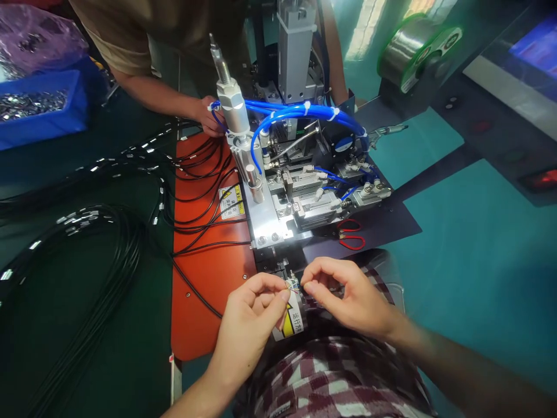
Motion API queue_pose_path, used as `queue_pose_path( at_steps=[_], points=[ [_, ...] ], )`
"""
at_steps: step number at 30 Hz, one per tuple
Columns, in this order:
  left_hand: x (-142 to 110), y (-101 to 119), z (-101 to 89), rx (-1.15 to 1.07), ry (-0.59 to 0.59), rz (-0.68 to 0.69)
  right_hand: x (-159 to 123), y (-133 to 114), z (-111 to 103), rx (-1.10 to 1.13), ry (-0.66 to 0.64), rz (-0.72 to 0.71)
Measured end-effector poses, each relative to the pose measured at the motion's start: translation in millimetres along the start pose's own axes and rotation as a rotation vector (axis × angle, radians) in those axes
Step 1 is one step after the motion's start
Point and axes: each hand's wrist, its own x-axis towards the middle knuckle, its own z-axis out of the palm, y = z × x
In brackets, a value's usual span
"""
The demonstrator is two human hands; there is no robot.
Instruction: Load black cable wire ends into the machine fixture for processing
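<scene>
My left hand (256, 313) is closed in a pinch around the end of a black cable (198, 290). Thin, light-coloured wires (292, 286) fan out past its thumb and index finger. Just to the right, my right hand (348, 290) has thumb and index finger pressed together close to the wire tips. Whether a wire is between those fingers is too small to tell. Both hands are above my lap, in front of a metal machine (282, 215) with pneumatic cylinders. Beneath the wires is a white and yellow warning label (292, 319).
Several black cables lie across an orange plate (204, 313). Red-handled scissors (351, 235) rest beside the machine, under blue air hoses (304, 110). A co-worker's hand (211, 116) touches the cables opposite. A blue bin (43, 116) holds metal parts; a solder spool (413, 49) hangs at right.
</scene>
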Motion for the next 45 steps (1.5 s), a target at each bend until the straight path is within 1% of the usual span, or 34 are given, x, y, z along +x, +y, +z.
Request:
queue_pose_path(
  at_steps=[4, 6, 7, 8, 10, 12, 13, 15, 16, 18, 21, 24, 26, 28, 29, 31, 34, 36, 38, 41, 45],
  points=[
    [0.0, 1.8, 1.1, -0.002, 0.004, -0.006, 1.3, 2.1, 10.3, 0.084, 0.009, 0.042],
    [-0.6, 3.2, 2.1, -0.006, 0.009, -0.011, 1.8, 0.4, 11.8, 0.067, 0.011, 0.014],
    [-1.0, 3.8, 2.7, -0.01, 0.015, -0.014, 1.5, -0.7, 12.0, 0.02, 0.024, -0.026],
    [-1.6, 4.1, 3.3, -0.012, 0.025, -0.018, 0.7, -1.9, 11.8, -0.065, 0.045, -0.095],
    [-3.0, 3.9, 4.5, -0.003, 0.052, -0.012, -1.1, -4.8, 10.5, -0.331, 0.085, -0.297],
    [-4.6, 2.8, 5.6, 0.048, 0.084, 0.027, -1.7, -8.7, 7.9, -0.617, 0.077, -0.495],
    [-5.3, 2.1, 6.0, 0.086, 0.096, 0.055, -1.0, -11.1, 5.9, -0.725, 0.053, -0.561],
    [-6.5, 1.4, 6.3, 0.162, 0.11, 0.11, 3.0, -16.4, 0.6, -0.834, -0.009, -0.603],
    [-6.9, 1.5, 6.3, 0.189, 0.109, 0.126, 6.0, -19.0, -2.5, -0.84, -0.033, -0.591],
    [-7.4, 2.6, 5.9, 0.21, 0.099, 0.131, 13.2, -23.9, -9.4, -0.763, -0.09, -0.52],
    [-7.5, 5.1, 4.9, 0.213, 0.072, 0.108, 23.8, -27.7, -18.8, -0.502, -0.229, -0.321],
    [-6.7, 6.4, 3.4, 0.215, 0.045, 0.074, 31.4, -25.3, -23.8, -0.263, -0.359, -0.124],
    [-5.6, 6.2, 2.0, 0.209, 0.036, 0.047, 34.8, -21.2, -24.0, -0.152, -0.422, -0.044],
    [-4.3, 5.3, 0.3, 0.189, 0.029, 0.018, 36.8, -17.1, -22.1, -0.06, -0.449, 0.001],
    [-3.8, 4.6, -0.4, 0.174, 0.025, 0.003, 37.0, -15.7, -20.4, -0.012, -0.446, 0.015],
    [-3.0, 2.7, -1.4, 0.13, 0.028, -0.019, 35.4, -14.2, -16.1, 0.09, -0.381, 0.049],
    [-2.9, 0.3, -0.9, 0.048, 0.071, -0.02, 26.4, -13.6, -7.3, 0.229, -0.22, 0.144],
    [-3.1, -0.5, 0.1, 0.011, 0.097, -0.007, 17.4, -12.5, -0.2, 0.27, -0.12, 0.194],
    [-3.3, -0.7, 1.2, 0.001, 0.109, 0.004, 9.0, -10.4, 7.3, 0.254, -0.039, 0.196],
    [-3.4, -0.3, 2.1, 0.017, 0.109, 0.012, 2.6, -7.2, 16.1, 0.213, 0.05, 0.148],
    [-3.7, 1.9, 2.8, 0.053, 0.097, 0.038, 3.5, -5.6, 18.8, 0.254, 0.068, 0.139]
  ],
)
